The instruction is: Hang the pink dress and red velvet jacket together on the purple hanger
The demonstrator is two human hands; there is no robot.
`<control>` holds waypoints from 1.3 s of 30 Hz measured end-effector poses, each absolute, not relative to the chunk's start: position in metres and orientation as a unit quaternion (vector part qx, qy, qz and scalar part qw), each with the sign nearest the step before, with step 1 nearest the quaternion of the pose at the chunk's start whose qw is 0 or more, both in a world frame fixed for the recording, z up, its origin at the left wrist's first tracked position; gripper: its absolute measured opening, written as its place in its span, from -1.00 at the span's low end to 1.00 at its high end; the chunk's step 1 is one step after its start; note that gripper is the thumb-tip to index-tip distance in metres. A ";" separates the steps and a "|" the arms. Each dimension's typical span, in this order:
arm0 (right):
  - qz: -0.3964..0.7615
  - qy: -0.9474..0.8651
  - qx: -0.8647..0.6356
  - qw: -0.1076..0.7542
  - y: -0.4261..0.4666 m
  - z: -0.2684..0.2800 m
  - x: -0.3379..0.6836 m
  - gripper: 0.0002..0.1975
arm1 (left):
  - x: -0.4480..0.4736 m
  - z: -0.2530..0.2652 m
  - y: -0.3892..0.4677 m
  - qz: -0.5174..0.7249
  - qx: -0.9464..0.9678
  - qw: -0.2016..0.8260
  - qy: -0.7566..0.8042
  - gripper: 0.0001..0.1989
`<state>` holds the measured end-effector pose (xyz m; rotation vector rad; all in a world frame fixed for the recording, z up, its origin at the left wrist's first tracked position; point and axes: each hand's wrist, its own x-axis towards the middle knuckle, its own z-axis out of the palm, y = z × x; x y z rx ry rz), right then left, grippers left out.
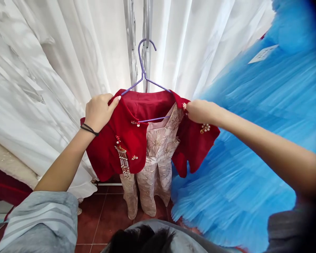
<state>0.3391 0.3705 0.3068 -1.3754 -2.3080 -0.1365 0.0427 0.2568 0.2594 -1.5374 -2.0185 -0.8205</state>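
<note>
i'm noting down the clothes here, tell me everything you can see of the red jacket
The red jacket is short, deep red and matte, with a slightly shinier red lining. Clusters of pearl-like beads decorate its front, and a beaded tassel hangs on one side. It sits on a purple hanger, front open, over a pale patterned garment. The left hand grips it near the collar; the right hand pinches the opposite front edge.
</note>
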 end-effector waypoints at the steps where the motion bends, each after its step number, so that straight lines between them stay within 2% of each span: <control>1: -0.055 -0.842 -0.502 0.190 0.371 0.315 0.337 -0.74 | 0.044 0.260 0.257 -0.302 -0.558 0.239 -0.736 -0.60; 2: -0.070 -0.840 -0.504 0.188 0.369 0.325 0.335 -0.70 | 0.045 0.260 0.258 -0.304 -0.554 0.244 -0.736 -0.63; 3: -0.080 -0.834 -0.496 0.227 0.366 0.334 0.332 -0.67 | 0.046 0.260 0.258 -0.305 -0.550 0.248 -0.737 -0.64; 5: -0.059 -0.804 -0.458 0.375 0.357 0.338 0.318 -0.63 | 0.049 0.260 0.259 -0.302 -0.541 0.256 -0.742 -0.64; 7: -0.017 -0.796 -0.428 0.428 0.346 0.316 0.294 -0.65 | 0.052 0.259 0.260 -0.291 -0.535 0.257 -0.750 -0.62; 8: -0.007 -0.809 -0.429 0.403 0.341 0.297 0.280 -0.71 | 0.052 0.258 0.259 -0.287 -0.533 0.257 -0.753 -0.62; 10: 0.023 -0.877 -0.407 0.255 0.336 0.255 0.253 -0.85 | 0.054 0.256 0.258 -0.288 -0.533 0.254 -0.754 -0.63; 12: 0.031 -0.900 -0.392 0.189 0.332 0.223 0.234 -0.86 | 0.056 0.255 0.256 -0.313 -0.537 0.260 -0.739 -0.65; 16: 0.037 -0.897 -0.387 0.211 0.307 0.200 0.231 -0.67 | 0.080 0.255 0.255 -0.383 -0.553 0.298 -0.677 -0.69; 19: 0.083 -0.915 -0.345 0.193 0.292 0.185 0.255 -0.52 | 0.113 0.257 0.260 -0.368 -0.596 0.258 -0.666 -0.63; 20: 0.102 -0.906 -0.343 0.227 0.295 0.177 0.266 -0.51 | 0.124 0.257 0.264 -0.353 -0.612 0.227 -0.670 -0.59; 21: 0.113 -0.880 -0.354 0.297 0.302 0.168 0.278 -0.51 | 0.134 0.256 0.269 -0.337 -0.624 0.196 -0.677 -0.56; 24: 0.082 -0.694 -0.446 0.560 0.349 0.145 0.309 -0.55 | 0.151 0.250 0.287 -0.280 -0.637 0.131 -0.706 -0.56; 25: 0.072 -0.648 -0.480 0.587 0.367 0.139 0.316 -0.58 | 0.153 0.248 0.293 -0.265 -0.637 0.120 -0.713 -0.61; 26: 0.072 -0.636 -0.515 0.571 0.382 0.134 0.320 -0.60 | 0.153 0.246 0.299 -0.256 -0.639 0.112 -0.717 -0.69; 29: 0.080 -0.691 -0.572 0.434 0.403 0.123 0.324 -0.70 | 0.147 0.243 0.313 -0.296 -0.659 0.060 -0.688 -0.90; 30: 0.060 -0.701 -0.571 0.423 0.401 0.118 0.325 -0.69 | 0.144 0.243 0.315 -0.331 -0.672 0.020 -0.662 -0.86; 34: -0.068 -0.690 -0.511 0.508 0.370 0.089 0.329 -0.58 | 0.133 0.243 0.316 -0.430 -0.686 -0.143 -0.570 -0.73; 39: -0.012 -0.752 -0.522 0.403 0.357 0.068 0.330 -0.64 | 0.124 0.232 0.313 -0.429 -0.684 -0.131 -0.575 -0.74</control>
